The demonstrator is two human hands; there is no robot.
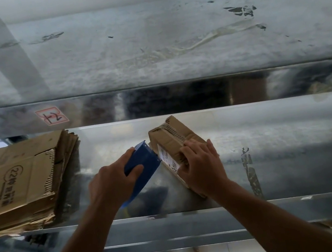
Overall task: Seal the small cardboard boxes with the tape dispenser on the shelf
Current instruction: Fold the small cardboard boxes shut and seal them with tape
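On a metal shelf (274,142), left hand (113,184) grip wrapped a blue tape dispenser (143,159), just beside a small cardboard box (170,138), right hand (200,164) grip clasped that box.

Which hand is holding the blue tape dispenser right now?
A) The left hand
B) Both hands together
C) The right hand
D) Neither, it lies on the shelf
A: the left hand grips the blue tape dispenser against the side of the small cardboard box, while the right hand holds that box on the shelf.
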